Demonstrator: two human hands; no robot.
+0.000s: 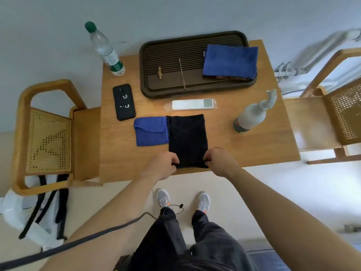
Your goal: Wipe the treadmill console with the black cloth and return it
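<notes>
Head view, looking down on a wooden table (224, 149) at which a person stands. The black cloth (187, 138) lies flat and folded on the table near its front edge, its long axis running away from the person. The left hand (163, 166) pinches the cloth's near left corner and the right hand (219, 162) pinches its near right corner; both hands are closed on the fabric, fingers curled under. A small blue cloth (150, 131) lies just beside the black cloth on its left, their edges touching. Behind the black cloth lies a white remote (192, 104) in a clear sleeve, and left of that a black phone (123, 102). A spray bottle (252, 115) stands to the right, well apart from the cloth. A dark slatted tray (156, 61) occupies the back of the table and holds a second, larger blue cloth (229, 62) at its right end. A water bottle (105, 49) with a green cap stands at the back left corner. Cane-backed chairs flank the table: one at left (48, 137), one at right (343, 114).
</notes>
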